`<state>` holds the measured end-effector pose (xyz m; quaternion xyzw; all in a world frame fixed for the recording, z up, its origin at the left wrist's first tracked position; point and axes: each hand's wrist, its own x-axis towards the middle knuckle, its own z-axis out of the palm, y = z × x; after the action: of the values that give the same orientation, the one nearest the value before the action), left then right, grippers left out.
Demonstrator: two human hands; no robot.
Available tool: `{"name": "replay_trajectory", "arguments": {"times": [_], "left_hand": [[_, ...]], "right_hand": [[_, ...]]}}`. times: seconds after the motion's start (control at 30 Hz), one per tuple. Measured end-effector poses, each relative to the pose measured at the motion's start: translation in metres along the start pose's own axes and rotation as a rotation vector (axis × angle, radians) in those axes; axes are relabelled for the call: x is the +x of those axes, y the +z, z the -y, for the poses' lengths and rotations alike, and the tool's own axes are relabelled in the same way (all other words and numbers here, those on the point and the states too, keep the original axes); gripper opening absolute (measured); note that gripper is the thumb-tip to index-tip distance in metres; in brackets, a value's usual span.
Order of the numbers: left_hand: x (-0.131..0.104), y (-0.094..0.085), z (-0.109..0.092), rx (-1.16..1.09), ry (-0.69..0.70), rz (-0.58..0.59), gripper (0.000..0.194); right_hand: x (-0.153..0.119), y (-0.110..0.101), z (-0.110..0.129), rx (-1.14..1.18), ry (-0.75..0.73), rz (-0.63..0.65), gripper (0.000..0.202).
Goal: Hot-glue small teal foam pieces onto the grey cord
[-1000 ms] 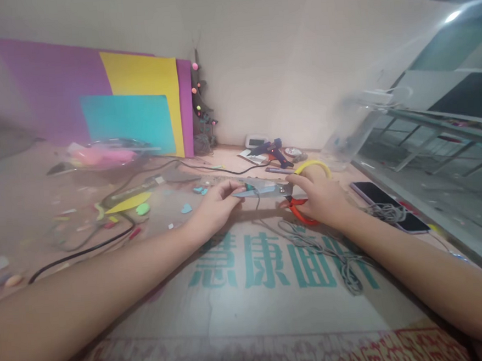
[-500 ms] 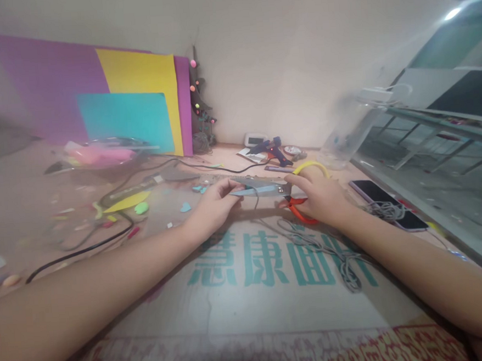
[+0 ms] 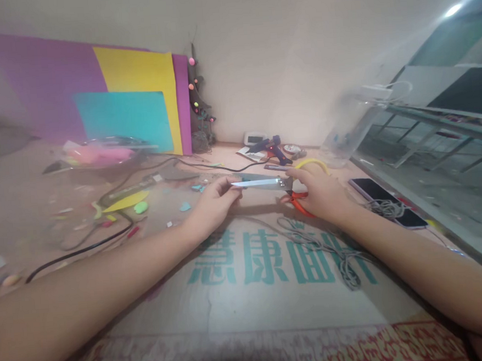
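Note:
A pair of scissors with one yellow and one red-orange handle is gripped in my right hand. Its blades point left and lie nearly closed together. My left hand is pinched at the blade tips; whatever its fingers hold is hidden. Below the scissors, a thin grey cord runs loosely across the sack-like sheet with green characters. The cord ends in a looped bundle at the right.
A phone with tangled cord on it lies right. Behind are a glue gun and a clear plastic container. A black cable and foam scraps lie left. Coloured sheets lean on the wall.
The scissor blades have closed and levelled out. The piece of grey cord that hung at the blades no longer shows there; cord lies lower on the sheet.

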<state>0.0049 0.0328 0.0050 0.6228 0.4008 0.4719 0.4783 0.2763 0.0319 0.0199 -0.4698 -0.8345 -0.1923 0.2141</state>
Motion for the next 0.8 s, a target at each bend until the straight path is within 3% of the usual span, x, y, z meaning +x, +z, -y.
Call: {"name": "replay_trajectory", "arguments": {"times": [0.1,0.23,0.33,0.47,0.6,0.7,0.8], "left_hand": [[0.000,0.000,0.001,-0.020,0.032,0.010,0.022],[0.000,0.000,0.003,-0.001,0.066,0.022,0.025],[-0.001,0.000,0.004,0.008,0.066,0.026,0.024],[-0.005,0.001,0.002,0.068,0.098,0.050,0.021],[-0.007,0.003,0.003,0.113,0.108,0.088,0.023],[-0.007,0.003,0.004,0.146,0.127,0.110,0.023],[-0.009,0.003,0.004,0.185,0.153,0.128,0.024]], "right_hand": [[0.002,0.002,-0.003,0.136,0.091,-0.044,0.053],[0.008,-0.002,0.001,0.217,0.274,0.006,0.052],[0.012,-0.008,0.010,0.182,0.354,0.139,0.053],[0.015,-0.012,0.017,0.110,0.353,0.339,0.057],[0.014,-0.011,0.016,0.030,0.321,0.417,0.051],[0.014,-0.013,0.016,0.028,0.280,0.390,0.043],[0.017,-0.020,0.024,0.146,0.231,0.230,0.031]]}}
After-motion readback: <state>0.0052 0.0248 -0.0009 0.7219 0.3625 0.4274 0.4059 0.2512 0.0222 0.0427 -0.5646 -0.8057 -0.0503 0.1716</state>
